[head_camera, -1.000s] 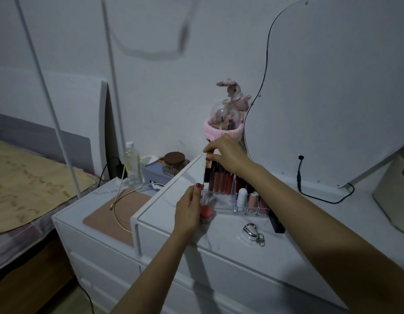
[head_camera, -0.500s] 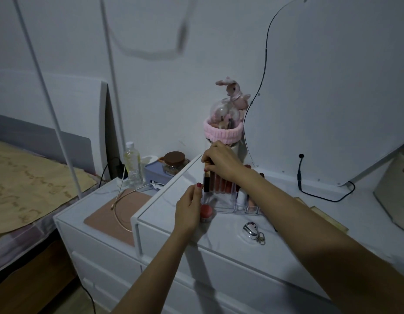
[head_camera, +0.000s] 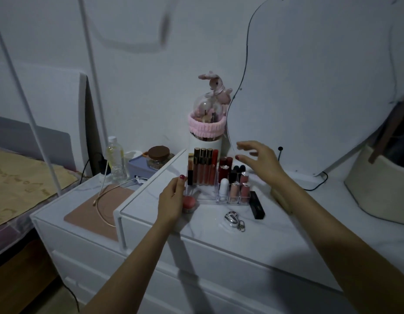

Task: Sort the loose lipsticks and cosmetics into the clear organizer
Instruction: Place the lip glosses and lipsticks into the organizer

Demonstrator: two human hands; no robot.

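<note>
Lifting clear of the tall tubes at the back, the right hand (head_camera: pixel 256 156) is now hovering above and to the right of the clear organizer (head_camera: pixel 215 189), where half a second ago it was pinching a dark tube down into the rear row. Its fingers are spreading loosely and holding nothing, so that tube appears to be seated among the tall lip glosses (head_camera: pixel 203 165), and one more item is looking sorted. The left hand (head_camera: pixel 171 200) is resting against the organizer's left end, thumb up by the corner and fingers curling loosely beside it, seemingly steadying it; whether it is actually gripping the wall is hard to tell. Just beside those fingers, a round pink compact (head_camera: pixel 188 202) is sitting on the white dresser top (head_camera: pixel 287 225), touching or nearly touching the organizer's front left corner. A black lipstick box (head_camera: pixel 256 204) is lying loose just right of the organizer, below and near the free right hand, and is probably the easiest next pick. A silver keyring (head_camera: pixel 233 219) is lying in front, apart from both.
</note>
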